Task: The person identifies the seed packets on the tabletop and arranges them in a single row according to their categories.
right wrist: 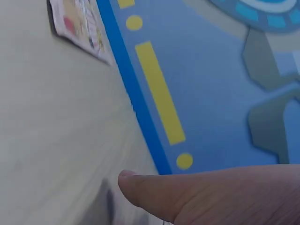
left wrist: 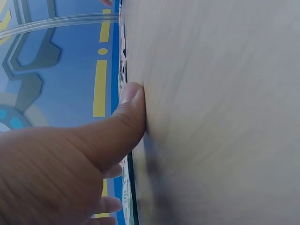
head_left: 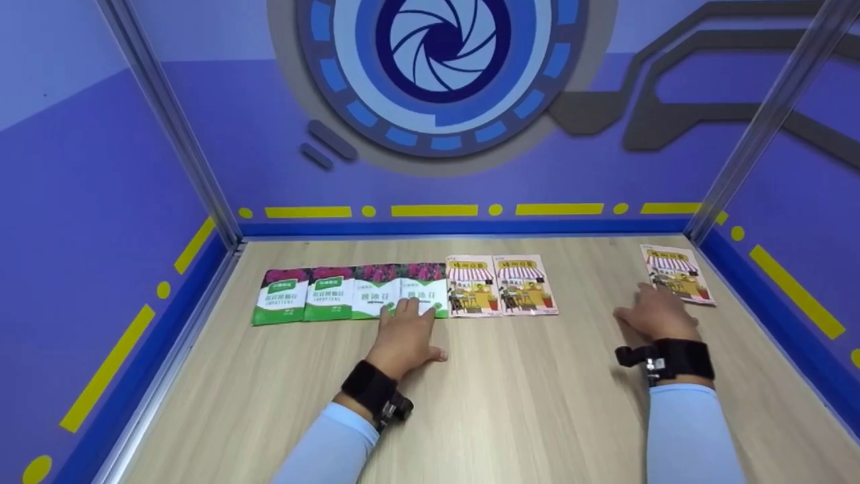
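Note:
Seed packets lie flat in a row, edge to edge, in the head view. At the left end are two green-and-white packets [head_left: 281, 296] printed with red flowers. Beside them come two white packets [head_left: 375, 290] with pink blossoms, then two pink packets [head_left: 473, 286] showing a striped awning. My left hand [head_left: 403, 339] rests its spread fingertips on the lower edges of the white packets, thumb out to the right on the table. Far right, my right hand [head_left: 662, 314] reaches over a separate pink packet [head_left: 672, 272], its fingers extended across the lower left part, which they partly hide.
The pale wooden table [head_left: 510, 396] is enclosed by a blue-purple back wall [head_left: 222, 134] and side walls with yellow dashes. Metal posts [head_left: 752, 134] stand at the back corners. In the right wrist view, a pink packet [right wrist: 82, 28] of the row shows beyond the thumb.

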A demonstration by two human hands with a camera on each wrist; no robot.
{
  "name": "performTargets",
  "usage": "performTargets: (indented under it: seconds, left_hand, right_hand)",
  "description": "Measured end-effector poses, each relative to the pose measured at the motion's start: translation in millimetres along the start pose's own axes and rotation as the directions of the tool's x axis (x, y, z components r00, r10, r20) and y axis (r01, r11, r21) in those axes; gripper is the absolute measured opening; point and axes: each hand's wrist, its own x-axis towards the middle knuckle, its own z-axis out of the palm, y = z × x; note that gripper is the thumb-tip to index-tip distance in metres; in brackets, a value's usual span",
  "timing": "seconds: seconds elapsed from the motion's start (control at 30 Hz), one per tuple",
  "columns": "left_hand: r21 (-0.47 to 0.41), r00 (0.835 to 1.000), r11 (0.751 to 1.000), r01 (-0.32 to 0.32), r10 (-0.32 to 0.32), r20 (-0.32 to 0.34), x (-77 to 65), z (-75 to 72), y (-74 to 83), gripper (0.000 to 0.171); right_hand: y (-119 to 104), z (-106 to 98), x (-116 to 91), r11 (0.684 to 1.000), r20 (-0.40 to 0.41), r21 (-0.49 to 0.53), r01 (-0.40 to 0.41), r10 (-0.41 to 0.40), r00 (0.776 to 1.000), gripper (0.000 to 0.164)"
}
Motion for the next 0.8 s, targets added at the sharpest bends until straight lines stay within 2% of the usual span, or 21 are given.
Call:
performTargets:
  seconds: [0.17, 0.33, 0.43, 0.57, 0.67, 0.8]
  left_hand:
    - [0.006, 1.000, 1.000, -0.001, 0.001, -0.009, 0.4, 0.1, 1.7, 0.099]
    - [0.007, 1.000, 1.000, 0.002, -0.002, -0.016, 0.2, -0.1, 2.1, 0.099]
    - [0.002, 1.000, 1.000, 0.005, -0.005, -0.014, 0.1, 0.4, 2.3, 0.099]
    - [0.015, 1.000, 1.000, 0.009, -0.009, -0.012, 0.7, 1.0, 2.1, 0.099]
    - [0.030, 1.000, 1.000, 0.007, -0.006, -0.013, 0.9, 0.6, 2.1, 0.098]
    - [0.043, 1.000, 0.999, 0.000, 0.000, -0.019, 0.8, 0.4, 1.8, 0.097]
  right_hand:
    - [24, 3, 2, 0.999, -0.009, 0.005, -0.033, 0.033, 0.999, 0.101]
    - [26, 7, 4, 0.998, -0.016, -0.009, -0.059, 0.059, 0.998, 0.103]
    - [20, 7, 4, 0.996, -0.019, -0.013, -0.085, 0.085, 0.996, 0.097]
    - [8, 6, 4, 0.993, -0.039, 0.001, -0.121, 0.121, 0.992, 0.079]
    - [1, 7, 4, 0.997, -0.062, -0.008, -0.082, 0.082, 0.995, 0.063]
    - [-7, 14, 7, 0.998, -0.069, -0.007, 0.064, -0.064, 0.996, 0.047]
